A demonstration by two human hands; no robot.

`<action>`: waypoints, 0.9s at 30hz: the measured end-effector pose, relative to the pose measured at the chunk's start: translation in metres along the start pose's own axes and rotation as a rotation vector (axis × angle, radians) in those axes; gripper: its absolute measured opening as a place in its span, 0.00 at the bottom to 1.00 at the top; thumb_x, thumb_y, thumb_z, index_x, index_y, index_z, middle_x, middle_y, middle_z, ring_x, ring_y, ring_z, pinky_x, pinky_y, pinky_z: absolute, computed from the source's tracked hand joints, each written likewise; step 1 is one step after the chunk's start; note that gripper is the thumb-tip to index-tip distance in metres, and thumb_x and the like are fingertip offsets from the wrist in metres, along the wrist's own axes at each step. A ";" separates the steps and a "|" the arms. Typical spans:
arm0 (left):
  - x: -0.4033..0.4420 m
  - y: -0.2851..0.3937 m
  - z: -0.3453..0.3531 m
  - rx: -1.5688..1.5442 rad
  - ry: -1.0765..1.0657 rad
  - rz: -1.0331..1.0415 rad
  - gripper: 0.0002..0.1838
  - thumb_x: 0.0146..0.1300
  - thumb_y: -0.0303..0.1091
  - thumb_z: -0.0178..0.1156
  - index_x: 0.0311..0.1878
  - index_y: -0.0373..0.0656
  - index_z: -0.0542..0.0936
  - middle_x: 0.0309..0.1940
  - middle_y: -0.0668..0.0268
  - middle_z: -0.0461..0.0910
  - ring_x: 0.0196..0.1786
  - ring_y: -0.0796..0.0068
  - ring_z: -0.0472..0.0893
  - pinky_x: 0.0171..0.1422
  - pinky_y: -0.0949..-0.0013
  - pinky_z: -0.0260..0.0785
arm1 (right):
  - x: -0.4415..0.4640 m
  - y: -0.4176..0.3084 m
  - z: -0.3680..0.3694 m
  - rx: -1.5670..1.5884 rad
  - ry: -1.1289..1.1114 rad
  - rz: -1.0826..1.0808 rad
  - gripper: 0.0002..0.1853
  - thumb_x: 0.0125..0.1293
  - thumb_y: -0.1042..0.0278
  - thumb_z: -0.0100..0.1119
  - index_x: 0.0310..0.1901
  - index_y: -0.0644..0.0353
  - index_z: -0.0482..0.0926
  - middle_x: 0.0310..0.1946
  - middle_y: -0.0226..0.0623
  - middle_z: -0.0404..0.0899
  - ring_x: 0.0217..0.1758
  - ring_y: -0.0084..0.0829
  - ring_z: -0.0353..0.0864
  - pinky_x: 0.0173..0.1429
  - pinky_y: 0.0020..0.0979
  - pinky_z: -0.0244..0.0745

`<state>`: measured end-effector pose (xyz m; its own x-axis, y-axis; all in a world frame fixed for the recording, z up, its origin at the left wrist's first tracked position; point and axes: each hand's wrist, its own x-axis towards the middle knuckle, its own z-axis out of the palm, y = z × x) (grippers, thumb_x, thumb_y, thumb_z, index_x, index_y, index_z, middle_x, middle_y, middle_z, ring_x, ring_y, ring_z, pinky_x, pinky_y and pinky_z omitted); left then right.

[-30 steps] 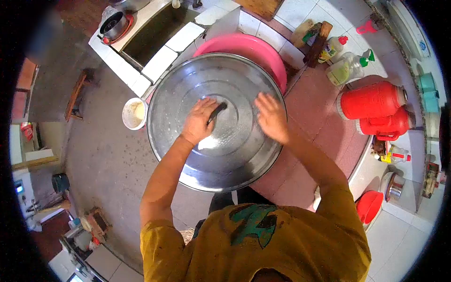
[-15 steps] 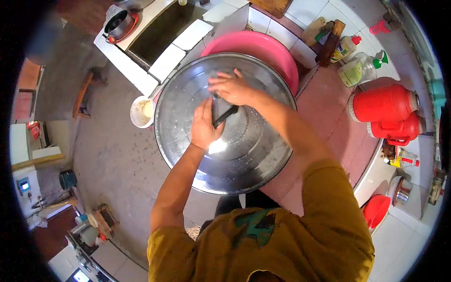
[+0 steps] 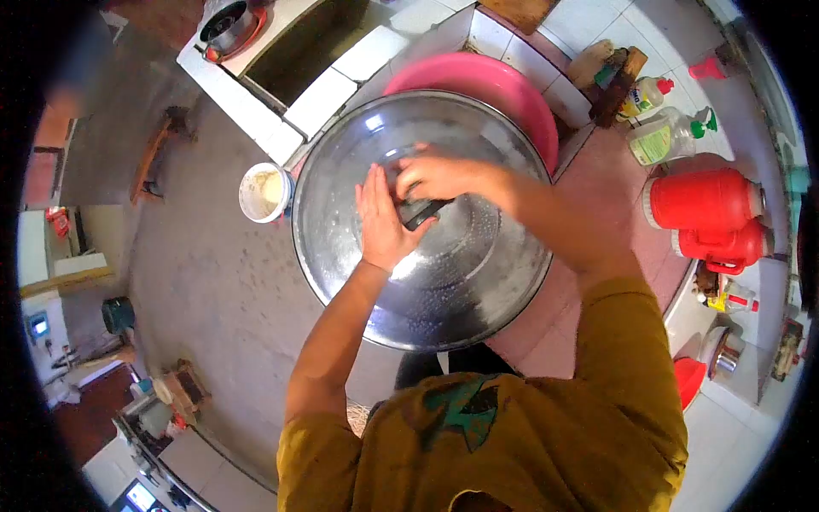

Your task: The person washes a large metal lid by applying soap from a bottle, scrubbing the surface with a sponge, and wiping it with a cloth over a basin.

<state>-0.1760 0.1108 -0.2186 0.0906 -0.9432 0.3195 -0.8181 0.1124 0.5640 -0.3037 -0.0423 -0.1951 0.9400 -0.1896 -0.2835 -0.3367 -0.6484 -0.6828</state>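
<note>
A large round metal lid (image 3: 478, 282), wet with droplets, lies in front of me with a black handle (image 3: 424, 217) at its centre. My left hand (image 3: 386, 224) rests on the lid just left of the handle, fingers stretched out together and thumb reaching toward the handle's near side. Over the handle's far side is my right hand (image 3: 435, 177), its fingers curled and pointing toward the left fingertips. What the right fingers close on, if anything, is hidden under them. Behind the lid, a pink basin (image 3: 520, 90) is partly covered by it.
A white bucket (image 3: 254, 205) with pale contents stands left of the lid. Beyond is a tiled sink (image 3: 320, 111). On the right are a pump bottle (image 3: 661, 141), a red thermos (image 3: 704, 199) and a red bowl (image 3: 689, 381).
My right hand has gone from blurred, spread fingers to a curled shape closer to the handle. My left hand stays beside the handle. The whole view has shifted slightly.
</note>
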 end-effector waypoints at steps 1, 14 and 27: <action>0.000 0.000 0.000 -0.006 -0.011 -0.004 0.67 0.40 0.48 0.81 0.75 0.30 0.48 0.73 0.41 0.55 0.76 0.41 0.56 0.79 0.41 0.44 | -0.019 0.010 -0.006 0.031 0.034 -0.013 0.11 0.65 0.68 0.58 0.47 0.48 0.85 0.64 0.28 0.78 0.79 0.36 0.58 0.79 0.57 0.34; 0.005 0.001 0.003 0.024 -0.121 0.056 0.47 0.51 0.50 0.73 0.71 0.38 0.65 0.72 0.45 0.61 0.75 0.44 0.59 0.80 0.45 0.45 | -0.025 0.062 0.019 -0.261 0.747 0.239 0.18 0.69 0.59 0.54 0.59 0.46 0.77 0.70 0.28 0.69 0.77 0.44 0.58 0.77 0.55 0.49; 0.010 0.002 -0.002 0.123 -0.241 0.139 0.37 0.55 0.56 0.68 0.65 0.46 0.76 0.71 0.52 0.66 0.74 0.43 0.61 0.78 0.42 0.48 | -0.058 0.043 0.035 -0.261 0.783 0.280 0.21 0.69 0.62 0.54 0.63 0.46 0.76 0.72 0.31 0.66 0.77 0.42 0.59 0.75 0.60 0.49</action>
<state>-0.1757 0.1027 -0.2128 -0.1524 -0.9701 0.1887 -0.8773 0.2207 0.4261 -0.3743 -0.0330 -0.2317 0.6237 -0.7576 0.1926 -0.6281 -0.6323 -0.4536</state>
